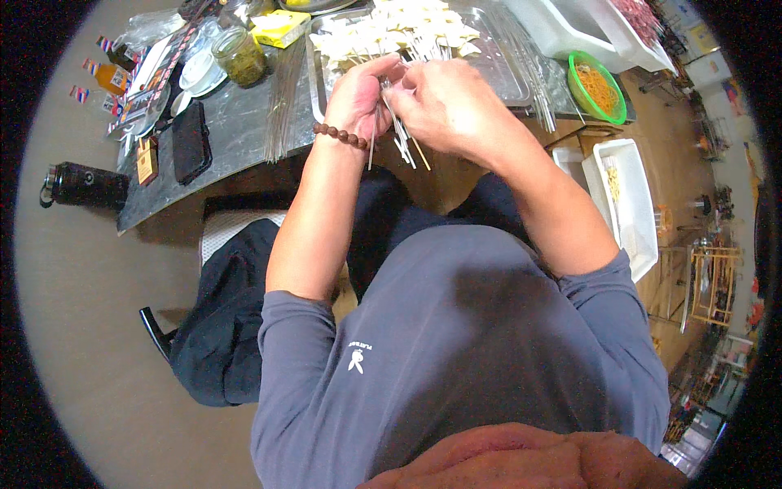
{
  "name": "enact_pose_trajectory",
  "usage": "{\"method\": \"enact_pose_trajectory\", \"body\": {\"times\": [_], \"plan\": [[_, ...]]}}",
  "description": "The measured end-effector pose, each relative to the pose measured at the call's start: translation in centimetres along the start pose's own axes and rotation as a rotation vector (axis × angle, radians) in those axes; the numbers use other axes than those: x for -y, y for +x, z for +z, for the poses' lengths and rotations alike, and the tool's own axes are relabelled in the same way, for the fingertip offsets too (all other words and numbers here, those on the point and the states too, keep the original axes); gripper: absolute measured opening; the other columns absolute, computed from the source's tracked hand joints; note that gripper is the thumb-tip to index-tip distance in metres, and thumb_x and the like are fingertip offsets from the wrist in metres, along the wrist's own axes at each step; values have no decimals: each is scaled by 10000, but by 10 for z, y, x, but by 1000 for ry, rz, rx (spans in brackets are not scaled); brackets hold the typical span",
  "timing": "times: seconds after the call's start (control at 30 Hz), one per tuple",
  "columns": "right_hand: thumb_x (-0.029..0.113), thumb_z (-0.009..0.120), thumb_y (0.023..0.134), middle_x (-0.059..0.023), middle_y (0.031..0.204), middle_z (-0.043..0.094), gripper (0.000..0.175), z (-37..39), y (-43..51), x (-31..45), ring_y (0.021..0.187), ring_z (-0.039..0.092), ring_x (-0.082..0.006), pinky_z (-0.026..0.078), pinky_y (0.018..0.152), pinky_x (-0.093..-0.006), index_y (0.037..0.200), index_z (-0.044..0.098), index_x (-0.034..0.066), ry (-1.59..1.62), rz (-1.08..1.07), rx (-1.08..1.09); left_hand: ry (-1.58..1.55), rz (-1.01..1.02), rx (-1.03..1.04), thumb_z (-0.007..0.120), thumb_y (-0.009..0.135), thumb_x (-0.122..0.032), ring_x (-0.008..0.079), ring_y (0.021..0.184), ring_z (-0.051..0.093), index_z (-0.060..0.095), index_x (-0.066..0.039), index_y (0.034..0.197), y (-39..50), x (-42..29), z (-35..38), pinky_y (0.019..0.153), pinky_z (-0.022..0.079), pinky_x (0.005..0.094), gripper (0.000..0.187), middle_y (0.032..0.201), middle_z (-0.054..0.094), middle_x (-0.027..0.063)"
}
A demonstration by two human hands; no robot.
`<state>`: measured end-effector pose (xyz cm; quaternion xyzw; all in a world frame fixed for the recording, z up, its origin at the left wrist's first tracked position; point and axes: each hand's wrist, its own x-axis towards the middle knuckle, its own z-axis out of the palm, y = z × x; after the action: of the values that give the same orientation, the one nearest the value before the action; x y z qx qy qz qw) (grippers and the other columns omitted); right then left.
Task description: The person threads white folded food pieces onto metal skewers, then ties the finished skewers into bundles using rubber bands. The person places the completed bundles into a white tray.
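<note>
Just over the near edge of a metal tray (518, 93), both hands meet around a bunch of thin skewers (400, 137). My left hand (365, 91), with a brown bead bracelet at the wrist, curls around the skewers. Pinched against them from the other side are the fingers of my right hand (449, 104). The skewers' lower ends stick out towards me; their upper parts are partly hidden by my fingers. Pale, cream-coloured food pieces (391, 30) on skewers lie heaped in the tray beyond my hands.
Loose thin skewers (284, 104) lie left of the tray, and more skewers (531, 67) lie right. Leftward are a glass jar (239, 58), a yellow box (280, 28), a black case (190, 143) and a black bottle (88, 186). A green bowl (595, 85) and white bins (635, 208) are rightward.
</note>
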<state>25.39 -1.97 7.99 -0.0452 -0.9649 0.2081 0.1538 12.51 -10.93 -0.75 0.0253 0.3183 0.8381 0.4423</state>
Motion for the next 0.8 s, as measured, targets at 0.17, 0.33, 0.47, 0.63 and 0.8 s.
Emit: {"method": "enact_pose_trajectory", "body": {"times": [0.17, 0.33, 0.47, 0.63, 0.8], "plan": [[297, 615, 951, -255, 841, 734, 314, -28, 13, -5, 875, 736, -426, 583, 839, -531, 931, 782, 32, -178, -97, -322, 38, 4, 1, 556, 1053, -171, 236, 732, 709, 602, 79, 1100, -4, -1, 5, 592, 605, 323, 259, 936, 700, 185], [288, 592, 930, -256, 857, 730, 320, -12, 19, -24, 853, 733, -427, 577, 834, -503, 864, 792, 48, 49, 104, 243, 44, 10, -68, 568, 1041, -157, 228, 776, 703, 605, 84, 1114, -3, 4, 7, 594, 591, 326, 254, 965, 692, 180], [284, 575, 935, -272, 865, 718, 332, 1, 12, -28, 854, 722, -450, 571, 847, -531, 872, 774, 26, 126, -8, 30, 85, 108, -127, 586, 1020, -113, 209, 739, 696, 652, 49, 997, 5, 10, 11, 582, 564, 305, 176, 877, 694, 127], [303, 573, 947, -272, 876, 719, 335, -5, 10, -41, 867, 717, -461, 569, 854, -541, 913, 756, 24, 115, 49, -264, 163, 85, -157, 582, 1036, -139, 126, 528, 549, 615, -33, 907, -4, 3, 22, 478, 473, 269, 170, 704, 598, 24], [302, 623, 945, -261, 956, 730, 300, 7, 0, -60, 924, 714, -459, 565, 873, -536, 975, 735, 25, 53, 137, -109, 318, 139, -305, 610, 1042, -145, 77, 489, 435, 589, -49, 927, -24, -2, 38, 420, 382, 253, 152, 665, 526, -23]]}}
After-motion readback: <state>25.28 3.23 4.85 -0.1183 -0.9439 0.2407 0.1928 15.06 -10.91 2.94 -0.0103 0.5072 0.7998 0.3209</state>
